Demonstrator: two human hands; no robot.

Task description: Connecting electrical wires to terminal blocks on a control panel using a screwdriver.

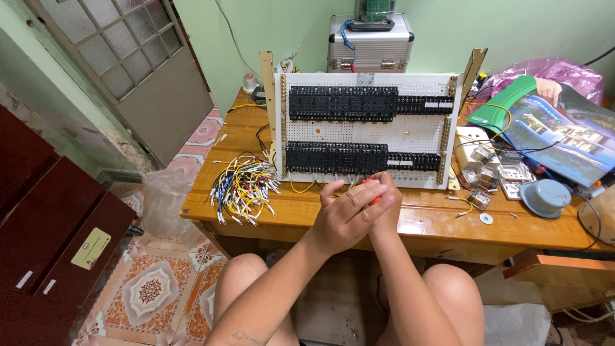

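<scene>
Orange-handled tool (371, 191) clasped between both hands (359, 208), before white panel (365, 131) of black relay sockets (339, 104).

Your left hand (346, 214) covers most of your right hand (384, 205), so the orange object (371, 184) between them shows only as a small piece; you cannot tell what it is. The grey round container (599, 214) on the tabletop (423, 218) is cut by the right edge.

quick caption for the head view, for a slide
Both hands, left hand over right hand, grip an orange tool before a white wiring panel on a wooden table.
</scene>
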